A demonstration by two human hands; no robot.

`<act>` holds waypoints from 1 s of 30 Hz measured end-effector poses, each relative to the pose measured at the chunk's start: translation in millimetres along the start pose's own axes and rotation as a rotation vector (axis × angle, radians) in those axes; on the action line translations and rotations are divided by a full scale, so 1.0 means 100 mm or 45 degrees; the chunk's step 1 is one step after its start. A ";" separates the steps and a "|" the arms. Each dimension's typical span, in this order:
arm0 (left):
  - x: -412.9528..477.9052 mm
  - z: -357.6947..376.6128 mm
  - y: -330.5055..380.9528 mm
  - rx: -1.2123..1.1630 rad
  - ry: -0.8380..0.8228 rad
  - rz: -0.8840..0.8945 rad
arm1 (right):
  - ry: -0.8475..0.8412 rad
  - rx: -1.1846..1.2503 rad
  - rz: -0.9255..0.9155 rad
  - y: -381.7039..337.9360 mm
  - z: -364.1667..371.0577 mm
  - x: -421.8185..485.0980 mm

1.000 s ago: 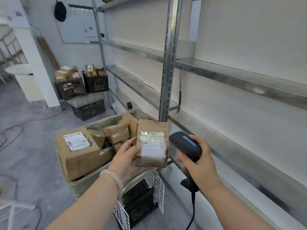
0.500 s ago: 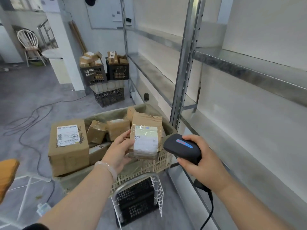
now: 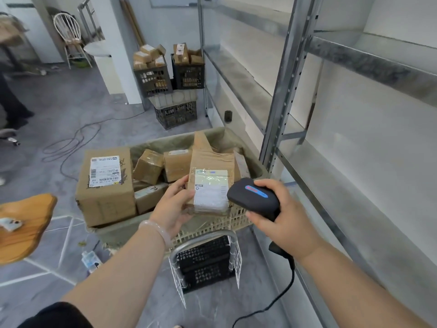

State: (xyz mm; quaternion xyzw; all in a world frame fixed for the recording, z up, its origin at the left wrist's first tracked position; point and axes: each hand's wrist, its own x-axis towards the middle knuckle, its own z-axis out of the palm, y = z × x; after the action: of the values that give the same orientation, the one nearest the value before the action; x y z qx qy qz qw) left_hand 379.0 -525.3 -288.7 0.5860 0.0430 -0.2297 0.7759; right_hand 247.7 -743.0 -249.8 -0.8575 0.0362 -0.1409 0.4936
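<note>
My left hand [image 3: 174, 204] grips a flat brown parcel [image 3: 211, 183] by its left edge, its white label facing me. My right hand [image 3: 282, 215] is wrapped around the handle of a black corded barcode scanner [image 3: 254, 198], whose head sits just right of the parcel's label and points at it. Both are held above a cart basket [image 3: 212, 223] lined with cloth and filled with several cardboard parcels, among them a large box [image 3: 106, 185] with a shipping label at the left.
A metal shelving rack [image 3: 281, 91] with bare shelves runs along the right. Dark crates [image 3: 170, 76] stacked with parcels stand at the back. Cables [image 3: 71, 143] lie on the floor, a wooden tabletop [image 3: 21, 223] juts in at left, a chair [image 3: 68, 36] stands far left.
My view has tilted down and left, showing more floor. The scanner head has drawn closer to the parcel's label. Both hands keep their grips.
</note>
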 end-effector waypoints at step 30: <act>0.80 -0.41 0.66 0.225 -0.225 -0.079 | -0.390 -0.798 -0.033 -0.88 -0.04 0.85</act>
State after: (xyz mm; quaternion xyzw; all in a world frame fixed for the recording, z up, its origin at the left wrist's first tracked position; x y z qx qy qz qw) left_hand 485.1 -498.0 -269.4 0.6281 -0.0279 -0.3071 0.7145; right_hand 321.0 -719.0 -155.0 -0.9789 -0.0078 0.0011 0.2040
